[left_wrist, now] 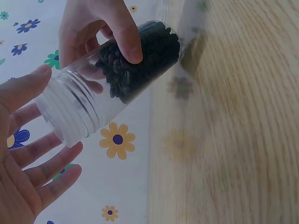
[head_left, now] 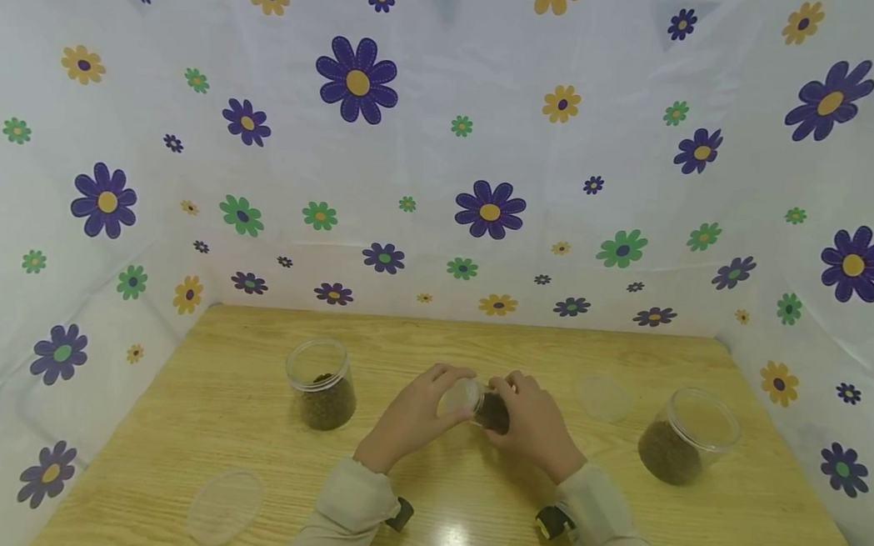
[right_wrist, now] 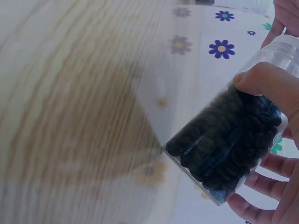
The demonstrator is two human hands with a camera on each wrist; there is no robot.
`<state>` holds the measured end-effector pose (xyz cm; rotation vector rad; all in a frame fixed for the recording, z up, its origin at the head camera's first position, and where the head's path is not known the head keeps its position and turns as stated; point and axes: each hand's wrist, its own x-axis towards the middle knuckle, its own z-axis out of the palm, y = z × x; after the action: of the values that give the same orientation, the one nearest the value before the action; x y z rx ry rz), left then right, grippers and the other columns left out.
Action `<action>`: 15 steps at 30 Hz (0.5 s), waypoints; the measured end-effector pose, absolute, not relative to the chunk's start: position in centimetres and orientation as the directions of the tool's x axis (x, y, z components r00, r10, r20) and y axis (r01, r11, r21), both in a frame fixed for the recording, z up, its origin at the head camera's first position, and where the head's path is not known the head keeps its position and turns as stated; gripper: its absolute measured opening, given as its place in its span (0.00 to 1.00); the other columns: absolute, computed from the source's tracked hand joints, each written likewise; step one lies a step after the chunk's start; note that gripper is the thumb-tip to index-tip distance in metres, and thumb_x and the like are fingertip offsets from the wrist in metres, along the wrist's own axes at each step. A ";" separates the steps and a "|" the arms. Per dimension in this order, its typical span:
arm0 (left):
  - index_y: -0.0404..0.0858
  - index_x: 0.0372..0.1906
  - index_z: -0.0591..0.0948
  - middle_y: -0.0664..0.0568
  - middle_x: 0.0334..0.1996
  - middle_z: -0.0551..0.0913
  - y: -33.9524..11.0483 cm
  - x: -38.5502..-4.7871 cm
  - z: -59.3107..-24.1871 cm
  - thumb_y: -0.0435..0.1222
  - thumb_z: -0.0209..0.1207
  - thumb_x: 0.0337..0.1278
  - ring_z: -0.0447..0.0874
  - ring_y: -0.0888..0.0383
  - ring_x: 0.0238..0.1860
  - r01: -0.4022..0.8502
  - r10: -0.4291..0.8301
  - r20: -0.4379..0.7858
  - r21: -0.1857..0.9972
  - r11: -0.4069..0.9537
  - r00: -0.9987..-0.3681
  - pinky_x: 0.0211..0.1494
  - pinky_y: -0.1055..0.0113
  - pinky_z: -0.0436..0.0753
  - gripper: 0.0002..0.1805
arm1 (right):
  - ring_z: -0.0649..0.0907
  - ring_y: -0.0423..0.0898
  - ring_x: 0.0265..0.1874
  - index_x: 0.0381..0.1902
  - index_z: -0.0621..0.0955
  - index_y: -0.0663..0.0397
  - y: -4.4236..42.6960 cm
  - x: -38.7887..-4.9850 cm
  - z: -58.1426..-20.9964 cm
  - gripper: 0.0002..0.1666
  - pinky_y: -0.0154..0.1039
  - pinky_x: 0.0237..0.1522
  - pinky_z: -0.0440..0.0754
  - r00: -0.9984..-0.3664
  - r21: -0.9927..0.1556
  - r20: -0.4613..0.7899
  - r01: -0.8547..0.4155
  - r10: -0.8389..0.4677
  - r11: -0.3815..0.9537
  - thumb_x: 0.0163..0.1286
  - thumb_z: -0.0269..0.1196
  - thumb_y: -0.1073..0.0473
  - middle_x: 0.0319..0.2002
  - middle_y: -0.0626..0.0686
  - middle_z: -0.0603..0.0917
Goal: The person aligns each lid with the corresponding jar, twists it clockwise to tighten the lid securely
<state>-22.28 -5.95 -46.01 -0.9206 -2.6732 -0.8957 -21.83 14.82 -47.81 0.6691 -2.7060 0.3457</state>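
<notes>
A small clear jar [head_left: 493,411] of dark beans is tilted above the table, its capped end toward the left. My right hand [head_left: 540,425] grips the bean-filled body, thumb on one side and fingers on the other; the right wrist view shows the beans [right_wrist: 229,135] near the jar's base. My left hand [head_left: 415,412] holds the whitish translucent lid [left_wrist: 63,112] between thumb and fingers. In the left wrist view the lid sits on the jar's ridged neck; whether it is loose I cannot tell.
A wide open jar [head_left: 327,404] of brown contents stands at left, another open jar [head_left: 670,450] at right. Flat translucent discs lie on the wooden table [head_left: 403,338]: one disc [head_left: 225,507] front left, one disc [head_left: 604,398] right of my hands. Flowered sheeting [head_left: 414,155] surrounds the table's back and sides.
</notes>
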 end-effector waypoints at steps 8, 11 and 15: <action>0.49 0.61 0.71 0.52 0.55 0.75 -5.9 -22.2 -45.9 0.48 0.60 0.57 0.77 0.54 0.55 0.609 0.506 0.340 0.478 0.633 -0.793 0.56 0.57 0.79 0.27 | 0.76 0.49 0.39 0.51 0.75 0.49 14.8 -21.7 -47.9 0.39 0.47 0.35 0.78 -0.825 -0.133 0.396 -0.485 -0.403 0.864 0.40 0.76 0.45 0.40 0.52 0.75; 0.49 0.61 0.71 0.52 0.55 0.75 -5.8 -22.1 -45.9 0.48 0.61 0.56 0.78 0.54 0.54 0.612 0.508 0.342 0.470 0.636 -0.790 0.56 0.58 0.79 0.27 | 0.75 0.50 0.40 0.51 0.75 0.48 14.9 -21.7 -48.1 0.40 0.49 0.38 0.76 -0.825 -0.113 0.403 -0.475 -0.397 0.872 0.40 0.76 0.43 0.40 0.51 0.75; 0.48 0.61 0.71 0.52 0.54 0.75 -5.8 -22.2 -45.9 0.48 0.61 0.56 0.78 0.54 0.53 0.616 0.510 0.346 0.459 0.640 -0.787 0.55 0.59 0.79 0.27 | 0.75 0.50 0.40 0.51 0.76 0.47 14.9 -21.8 -48.2 0.40 0.50 0.39 0.74 -0.814 -0.090 0.422 -0.475 -0.399 0.875 0.39 0.76 0.42 0.40 0.51 0.76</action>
<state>-22.18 -5.81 -45.89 -0.9286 -2.6743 -0.8522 -21.75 14.91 -48.16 0.6447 -2.6496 0.2689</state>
